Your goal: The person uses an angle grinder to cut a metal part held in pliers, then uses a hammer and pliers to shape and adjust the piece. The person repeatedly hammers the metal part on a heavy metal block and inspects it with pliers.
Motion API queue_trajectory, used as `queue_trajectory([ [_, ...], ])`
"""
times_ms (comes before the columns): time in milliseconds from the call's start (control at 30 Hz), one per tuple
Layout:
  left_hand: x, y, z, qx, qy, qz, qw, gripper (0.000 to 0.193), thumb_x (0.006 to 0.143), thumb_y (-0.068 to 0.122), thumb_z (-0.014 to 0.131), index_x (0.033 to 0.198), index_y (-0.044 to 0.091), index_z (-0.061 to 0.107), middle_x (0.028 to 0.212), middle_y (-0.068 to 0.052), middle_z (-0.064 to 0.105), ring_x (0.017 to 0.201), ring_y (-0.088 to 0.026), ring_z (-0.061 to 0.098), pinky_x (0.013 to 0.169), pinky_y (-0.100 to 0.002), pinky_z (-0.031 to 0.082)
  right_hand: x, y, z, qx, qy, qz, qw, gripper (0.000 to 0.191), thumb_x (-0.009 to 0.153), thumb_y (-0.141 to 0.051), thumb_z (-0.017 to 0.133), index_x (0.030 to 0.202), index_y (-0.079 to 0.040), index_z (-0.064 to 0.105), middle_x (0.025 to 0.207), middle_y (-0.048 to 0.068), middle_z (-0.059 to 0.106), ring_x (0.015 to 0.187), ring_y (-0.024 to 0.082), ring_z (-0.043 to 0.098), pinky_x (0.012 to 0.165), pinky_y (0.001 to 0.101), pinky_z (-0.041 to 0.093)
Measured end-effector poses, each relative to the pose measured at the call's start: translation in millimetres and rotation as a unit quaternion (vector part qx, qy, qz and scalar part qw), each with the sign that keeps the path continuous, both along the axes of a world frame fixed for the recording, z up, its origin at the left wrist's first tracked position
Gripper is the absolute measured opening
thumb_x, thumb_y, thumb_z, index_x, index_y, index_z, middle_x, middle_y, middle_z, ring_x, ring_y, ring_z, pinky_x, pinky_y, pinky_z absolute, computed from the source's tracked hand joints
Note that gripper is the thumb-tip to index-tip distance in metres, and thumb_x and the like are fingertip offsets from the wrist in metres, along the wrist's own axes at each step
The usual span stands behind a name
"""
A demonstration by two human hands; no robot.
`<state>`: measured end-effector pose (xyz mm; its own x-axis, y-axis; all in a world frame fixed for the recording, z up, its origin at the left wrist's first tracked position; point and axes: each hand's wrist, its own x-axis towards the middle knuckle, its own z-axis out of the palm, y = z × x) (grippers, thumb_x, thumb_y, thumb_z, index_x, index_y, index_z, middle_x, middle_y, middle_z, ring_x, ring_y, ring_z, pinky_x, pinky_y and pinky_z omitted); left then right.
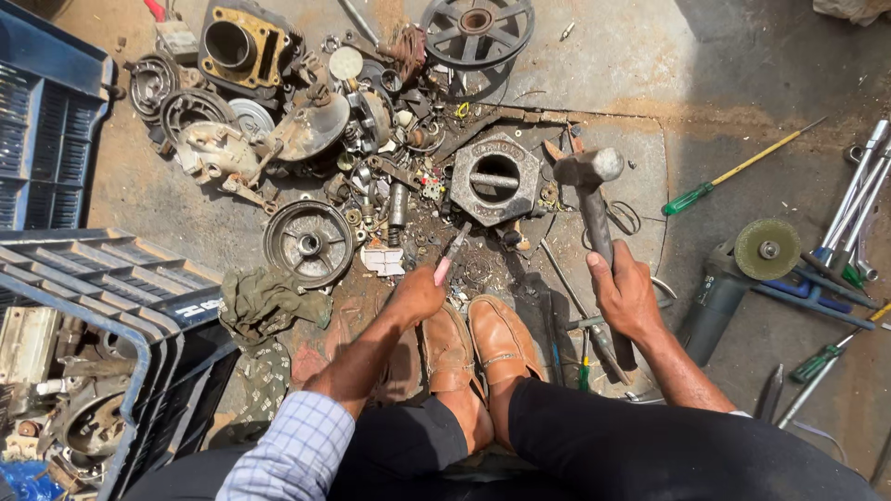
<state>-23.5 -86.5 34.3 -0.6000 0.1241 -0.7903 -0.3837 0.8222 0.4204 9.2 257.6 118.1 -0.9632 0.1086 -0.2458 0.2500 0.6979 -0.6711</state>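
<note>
My right hand (626, 297) grips the handle of a steel hammer (588, 171), whose head is raised over the concrete floor, right of an octagonal metal housing (494, 178). My left hand (415, 295) holds a pink-handled pair of pliers (449, 256) pointing up toward the housing. Both hands hover just beyond my two brown leather shoes (481, 348). Small loose metal bits lie on the floor between the hands.
A heap of engine parts, drums (308, 242) and a pulley wheel (477, 31) lies ahead. Blue plastic crates (121, 297) stand at left, one holding parts. An angle grinder (742, 269), screwdrivers (733, 173) and wrenches (858, 199) lie at right. A green rag (264, 301) sits nearby.
</note>
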Motion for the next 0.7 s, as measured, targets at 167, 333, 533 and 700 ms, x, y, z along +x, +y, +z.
queue_trajectory([
  [167,-1,-19,22,0.004,0.023,0.012,1.000,0.034,0.090,0.016,0.058,0.120,-0.001,0.060,0.106,-0.022,0.071,0.101,-0.038,0.071,0.091,-0.052,0.054,17,-2,-41,0.166,-0.039,-0.039,0.985,0.046,0.103,-0.046,0.062,0.099,-0.001,0.057,0.064,0.022,0.063,0.062,0.044,0.065,0.063,0.0558,0.050],
  [333,5,-28,57,0.029,0.030,0.022,0.999,0.038,0.087,0.014,0.058,0.124,0.003,0.061,0.109,-0.023,0.072,0.104,-0.039,0.070,0.095,-0.051,0.052,35,1,-64,0.255,-0.061,-0.007,0.965,0.041,0.099,-0.043,0.063,0.104,-0.002,0.059,0.085,0.026,0.069,0.073,0.048,0.068,0.067,0.0595,0.052],
  [533,19,-39,67,0.080,0.050,0.052,0.994,0.041,0.088,0.014,0.059,0.128,0.006,0.062,0.113,-0.022,0.072,0.109,-0.038,0.069,0.096,-0.049,0.052,26,-22,-54,0.348,0.045,0.080,0.933,0.039,0.088,-0.036,0.068,0.105,-0.002,0.061,0.103,0.021,0.064,0.090,0.040,0.068,0.076,0.0525,0.054],
  [700,41,-35,70,0.119,0.064,0.087,0.987,0.048,0.085,0.011,0.063,0.133,0.005,0.057,0.117,-0.021,0.071,0.112,-0.036,0.069,0.097,-0.046,0.053,-14,-74,-59,0.250,0.055,0.227,0.940,0.041,0.096,-0.035,0.068,0.118,-0.001,0.062,0.103,0.020,0.061,0.089,0.039,0.068,0.075,0.0509,0.056],
])
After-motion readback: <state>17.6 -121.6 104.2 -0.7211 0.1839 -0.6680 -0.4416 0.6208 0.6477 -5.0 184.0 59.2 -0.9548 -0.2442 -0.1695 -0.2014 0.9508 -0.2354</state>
